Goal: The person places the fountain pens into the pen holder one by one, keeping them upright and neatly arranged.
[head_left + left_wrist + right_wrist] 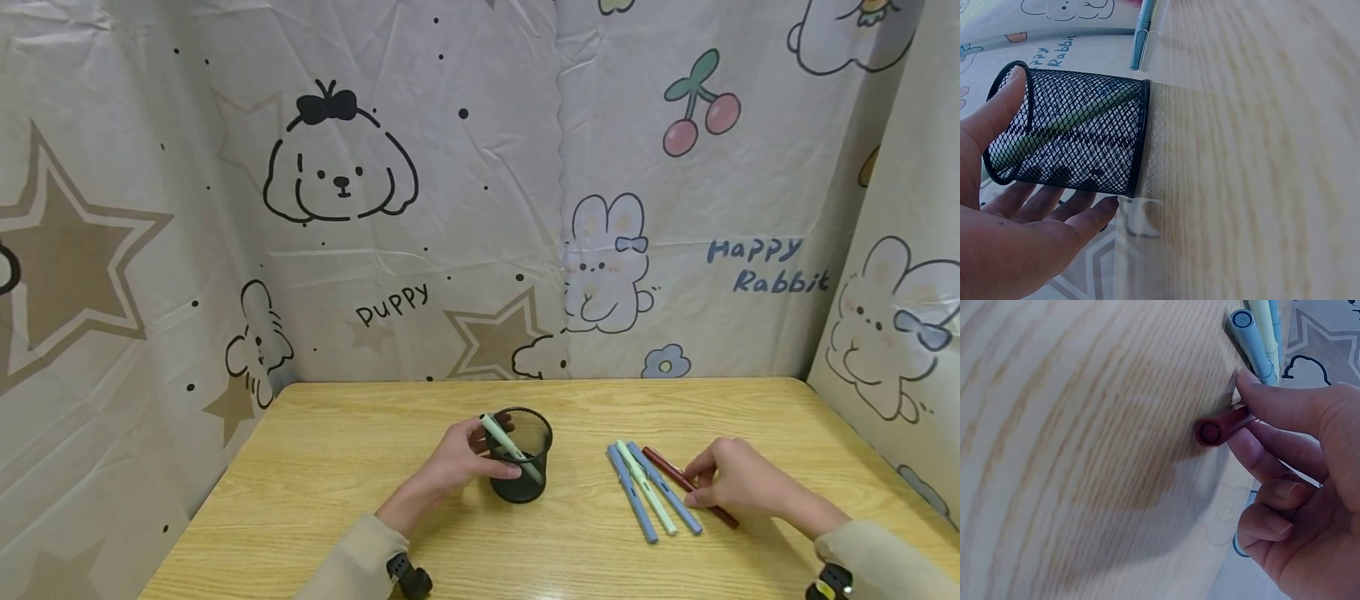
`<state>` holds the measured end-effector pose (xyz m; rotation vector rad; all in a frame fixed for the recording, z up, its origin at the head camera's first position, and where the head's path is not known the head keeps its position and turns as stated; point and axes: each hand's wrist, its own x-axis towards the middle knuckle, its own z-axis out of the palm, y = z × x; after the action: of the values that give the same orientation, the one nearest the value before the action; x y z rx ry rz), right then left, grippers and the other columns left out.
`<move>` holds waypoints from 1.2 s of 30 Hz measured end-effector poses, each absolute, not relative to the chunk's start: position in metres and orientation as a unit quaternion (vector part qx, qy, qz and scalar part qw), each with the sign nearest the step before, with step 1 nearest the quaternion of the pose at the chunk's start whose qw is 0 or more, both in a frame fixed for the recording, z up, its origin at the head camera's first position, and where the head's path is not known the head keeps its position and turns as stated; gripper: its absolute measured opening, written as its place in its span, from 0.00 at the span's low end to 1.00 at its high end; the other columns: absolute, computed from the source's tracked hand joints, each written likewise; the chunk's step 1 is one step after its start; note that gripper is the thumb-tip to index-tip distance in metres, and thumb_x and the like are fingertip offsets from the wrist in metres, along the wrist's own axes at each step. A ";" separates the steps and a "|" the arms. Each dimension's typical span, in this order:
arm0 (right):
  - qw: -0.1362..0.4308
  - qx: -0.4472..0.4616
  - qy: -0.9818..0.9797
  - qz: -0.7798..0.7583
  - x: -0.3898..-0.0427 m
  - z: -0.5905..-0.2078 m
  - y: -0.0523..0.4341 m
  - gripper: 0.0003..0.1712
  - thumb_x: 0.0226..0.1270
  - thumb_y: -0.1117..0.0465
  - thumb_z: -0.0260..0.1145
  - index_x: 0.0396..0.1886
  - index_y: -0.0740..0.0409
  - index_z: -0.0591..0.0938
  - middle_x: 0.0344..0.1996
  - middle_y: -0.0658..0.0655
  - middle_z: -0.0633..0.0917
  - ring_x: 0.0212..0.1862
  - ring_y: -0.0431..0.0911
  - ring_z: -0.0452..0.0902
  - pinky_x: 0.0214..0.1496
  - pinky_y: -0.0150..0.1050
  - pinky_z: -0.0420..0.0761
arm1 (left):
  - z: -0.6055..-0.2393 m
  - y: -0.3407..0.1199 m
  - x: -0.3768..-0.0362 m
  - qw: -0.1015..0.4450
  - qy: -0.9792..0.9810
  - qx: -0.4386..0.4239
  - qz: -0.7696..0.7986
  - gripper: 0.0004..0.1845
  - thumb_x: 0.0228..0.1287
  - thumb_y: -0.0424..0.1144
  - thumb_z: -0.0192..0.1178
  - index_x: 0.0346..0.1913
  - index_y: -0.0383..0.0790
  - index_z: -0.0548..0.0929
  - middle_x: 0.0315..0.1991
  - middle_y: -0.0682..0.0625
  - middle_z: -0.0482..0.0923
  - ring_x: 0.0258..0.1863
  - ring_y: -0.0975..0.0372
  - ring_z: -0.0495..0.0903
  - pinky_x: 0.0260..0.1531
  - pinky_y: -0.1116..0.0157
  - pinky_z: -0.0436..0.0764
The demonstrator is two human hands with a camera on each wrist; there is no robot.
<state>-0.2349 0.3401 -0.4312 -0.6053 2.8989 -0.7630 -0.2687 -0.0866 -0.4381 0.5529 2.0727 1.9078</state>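
My left hand (pixel 459 457) holds a black mesh pen holder (pixel 517 490) upright on the table, thumb at the rim and fingers around the far side. A light green pen (pixel 498 434) leans inside it, its end poking above the rim; the left wrist view shows the pen through the mesh. Over on the right, my right hand (pixel 741 479) pinches a dark red pen (pixel 1225 427) between thumb and fingers, the ring and little fingers folded in. This pen lies slanted, low over the tabletop. Just left of it are a blue pen (pixel 665 488), a pale green pen (pixel 647 487) and another blue pen (pixel 632 495).
The light wood table (pixel 360 442) runs back to a hanging cloth (pixel 480 225) printed with cartoon animals and stars, which also lines both sides. Between the pen holder and the row of pens lies a stretch of bare tabletop.
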 end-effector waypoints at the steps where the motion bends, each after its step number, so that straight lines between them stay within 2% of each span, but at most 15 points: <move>1: 0.041 -0.199 0.947 -0.248 -0.235 -0.431 0.340 0.17 0.54 0.58 0.85 0.40 0.64 0.92 0.22 0.41 0.82 0.27 0.36 0.71 0.31 0.34 0.73 | -0.438 -0.087 -0.269 0.135 0.714 0.191 0.659 0.35 0.57 0.29 0.79 0.68 0.35 0.80 0.70 0.37 0.75 0.70 0.44 0.73 0.66 0.52 0.77; 19: 0.026 -0.221 0.946 -0.235 -0.238 -0.433 0.342 0.14 0.55 0.65 0.83 0.40 0.67 0.92 0.21 0.40 0.81 0.25 0.34 0.70 0.30 0.33 0.72 | -0.440 -0.087 -0.269 0.133 0.714 0.193 0.660 0.37 0.57 0.29 0.79 0.70 0.34 0.78 0.70 0.37 0.74 0.70 0.44 0.73 0.66 0.51 0.77; 29: 0.018 -0.213 0.946 -0.242 -0.238 -0.435 0.343 0.13 0.54 0.66 0.82 0.39 0.66 0.92 0.24 0.41 0.84 0.27 0.34 0.72 0.31 0.34 0.75 | -0.440 -0.087 -0.270 0.132 0.718 0.193 0.655 0.35 0.57 0.29 0.80 0.69 0.35 0.80 0.70 0.37 0.74 0.70 0.45 0.73 0.67 0.50 0.76; 36: 0.021 -0.193 0.948 -0.254 -0.237 -0.434 0.342 0.12 0.57 0.66 0.81 0.40 0.66 0.92 0.22 0.42 0.82 0.26 0.35 0.72 0.30 0.33 0.73 | -0.439 -0.087 -0.269 0.131 0.720 0.193 0.654 0.35 0.57 0.29 0.80 0.69 0.35 0.79 0.70 0.37 0.75 0.70 0.45 0.73 0.67 0.50 0.75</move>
<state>-0.2370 0.3417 -0.4343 -0.5968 2.9382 -0.7860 -0.2694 -0.0868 -0.4389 0.5595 2.0904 1.8989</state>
